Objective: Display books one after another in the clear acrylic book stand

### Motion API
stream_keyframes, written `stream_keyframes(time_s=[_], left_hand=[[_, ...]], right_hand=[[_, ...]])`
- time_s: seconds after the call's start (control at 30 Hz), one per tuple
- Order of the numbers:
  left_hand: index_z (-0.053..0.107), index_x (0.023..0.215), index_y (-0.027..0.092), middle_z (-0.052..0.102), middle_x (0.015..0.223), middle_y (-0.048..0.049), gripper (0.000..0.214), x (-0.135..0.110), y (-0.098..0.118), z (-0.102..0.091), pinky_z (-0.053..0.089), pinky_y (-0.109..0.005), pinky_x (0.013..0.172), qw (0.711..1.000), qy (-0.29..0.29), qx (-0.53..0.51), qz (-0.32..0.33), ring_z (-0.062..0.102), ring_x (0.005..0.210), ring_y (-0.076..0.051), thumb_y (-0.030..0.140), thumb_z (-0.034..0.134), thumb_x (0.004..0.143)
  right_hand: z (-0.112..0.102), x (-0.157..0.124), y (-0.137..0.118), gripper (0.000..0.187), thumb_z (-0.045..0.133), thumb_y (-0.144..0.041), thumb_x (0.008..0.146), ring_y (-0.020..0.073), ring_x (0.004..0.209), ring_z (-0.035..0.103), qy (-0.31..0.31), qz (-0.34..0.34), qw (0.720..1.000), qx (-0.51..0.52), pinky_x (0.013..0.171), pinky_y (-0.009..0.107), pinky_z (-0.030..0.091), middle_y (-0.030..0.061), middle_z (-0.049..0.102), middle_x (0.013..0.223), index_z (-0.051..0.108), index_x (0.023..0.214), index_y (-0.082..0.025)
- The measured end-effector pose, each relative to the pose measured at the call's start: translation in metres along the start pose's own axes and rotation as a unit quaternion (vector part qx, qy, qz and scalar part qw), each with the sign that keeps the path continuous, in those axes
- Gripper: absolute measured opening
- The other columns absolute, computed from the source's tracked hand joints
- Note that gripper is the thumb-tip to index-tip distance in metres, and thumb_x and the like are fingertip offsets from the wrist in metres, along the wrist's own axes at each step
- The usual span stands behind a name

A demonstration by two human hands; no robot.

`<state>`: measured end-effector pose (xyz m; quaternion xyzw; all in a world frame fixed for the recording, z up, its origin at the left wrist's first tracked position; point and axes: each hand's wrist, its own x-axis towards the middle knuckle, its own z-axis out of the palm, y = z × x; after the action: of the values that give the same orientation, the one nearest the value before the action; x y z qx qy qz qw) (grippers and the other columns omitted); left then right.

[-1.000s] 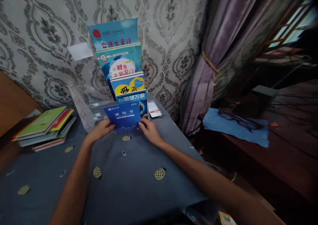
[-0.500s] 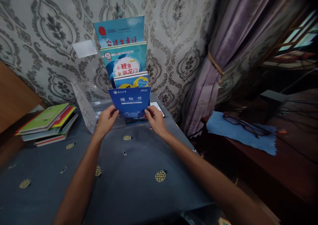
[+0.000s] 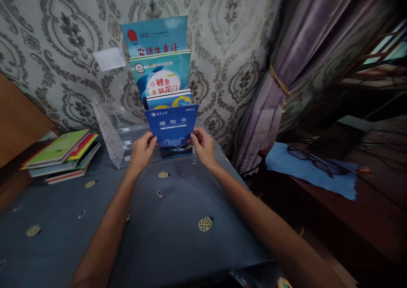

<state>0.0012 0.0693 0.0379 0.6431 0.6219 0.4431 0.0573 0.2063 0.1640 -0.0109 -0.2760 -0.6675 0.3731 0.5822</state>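
Observation:
A dark blue booklet (image 3: pixel 173 126) marked 2022 is held upright by its lower side edges. My left hand (image 3: pixel 142 152) pinches its left edge, and my right hand (image 3: pixel 203 147) pinches its right edge. Behind it several books stand in rising steps: one with yellow shapes on blue (image 3: pixel 170 100), a teal one with a white circle (image 3: pixel 163 76), and a light blue one (image 3: pixel 155 36) at the back. A clear plastic rack (image 3: pixel 110 137) shows to the left of them. Below the booklet, a dark cover (image 3: pixel 176 151) is partly visible.
A stack of books (image 3: pixel 63 152) lies on the left of the blue patterned tablecloth (image 3: pixel 165 228). Patterned wallpaper rises behind, with a tied purple curtain (image 3: pixel 257 106) at the right. Glasses (image 3: pixel 314 161) rest on a blue cloth (image 3: pixel 337 180) on a lower surface.
Both hands have moved slightly right and up with the booklet. More of the dark cover beneath it now shows. The standing books hold their places.

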Motion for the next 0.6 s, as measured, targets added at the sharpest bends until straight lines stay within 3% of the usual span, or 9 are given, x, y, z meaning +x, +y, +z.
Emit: stream_keyframes(time_s=[0.2, 0.6], left_hand=[[0.055, 0.078, 0.021, 0.061, 0.081, -0.0036, 0.023, 0.0, 0.001, 0.001, 0.044, -0.032, 0.075, 0.993, 0.024, 0.109, 0.044, 0.059, 0.076, -0.02, 0.034, 0.045, 0.094], [0.057, 0.08, 0.022, 0.065, 0.077, -0.0024, 0.022, -0.005, -0.006, 0.012, 0.039, -0.029, 0.068, 0.988, 0.011, 0.155, 0.01, 0.058, 0.071, -0.019, 0.032, 0.045, 0.096]], right_hand=[[-0.001, 0.002, 0.007, 0.018, 0.052, -0.041, 0.092, 0.0194, 0.075, 0.066, 0.003, 0.007, 1.0, 0.002, 0.068, 0.033, 0.054, 0.0035, 0.062, 0.084, 0.055, 0.094, -0.023], [-0.004, 0.0, 0.019, 0.018, 0.055, -0.039, 0.088, 0.0198, 0.079, 0.065, 0.012, 0.027, 0.999, -0.033, 0.072, 0.033, 0.055, 0.0059, 0.066, 0.091, 0.06, 0.093, -0.022]])
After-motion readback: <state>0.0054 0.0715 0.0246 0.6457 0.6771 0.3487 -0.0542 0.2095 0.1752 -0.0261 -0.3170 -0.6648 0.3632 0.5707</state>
